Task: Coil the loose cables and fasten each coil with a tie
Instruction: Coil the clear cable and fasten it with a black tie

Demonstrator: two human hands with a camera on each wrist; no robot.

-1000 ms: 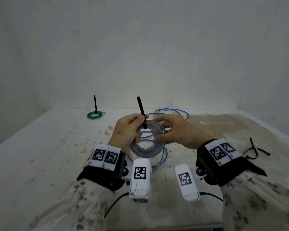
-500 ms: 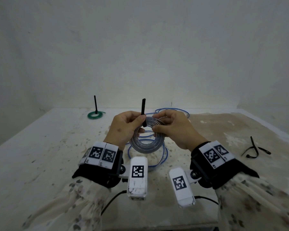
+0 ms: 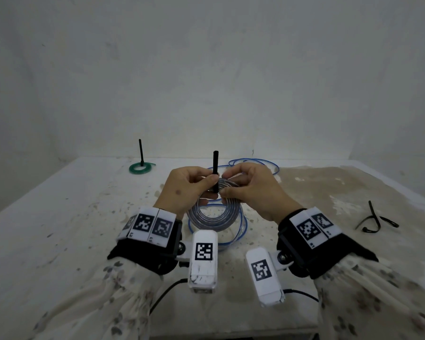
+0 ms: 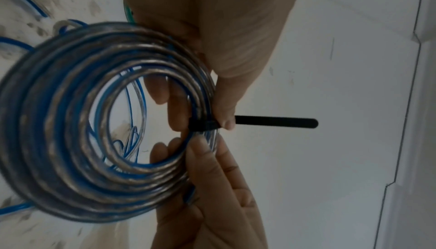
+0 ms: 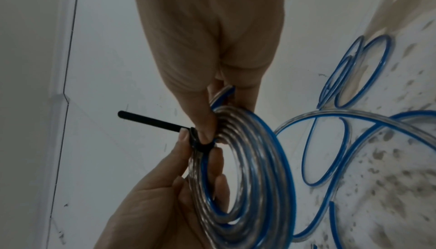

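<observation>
A coil of clear cable with a blue stripe [image 3: 215, 217] hangs upright between my hands above the table. A black tie [image 3: 215, 165] is wrapped round the top of the coil, and its free tail stands straight up. My left hand [image 3: 207, 184] pinches the coil at the wrapped band, with the thumb [image 4: 226, 118] on the tie and the fingers inside the ring. My right hand [image 3: 227, 188] pinches the coil [image 5: 247, 178] just beside the band, where a cut cable end [image 5: 226, 90] pokes out past the fingers.
Loose blue-striped cable [image 3: 253, 163] lies in loops on the stained table [image 3: 59, 229] behind and under the coil. A green coil [image 3: 142, 168] with a black tie standing up sits at the back left. Spare black ties [image 3: 375, 220] lie at the right. A wall closes the back.
The tie's tail leaned left a second ago and now stands upright. My right hand has closed in next to the band, and both hands have come slightly nearer.
</observation>
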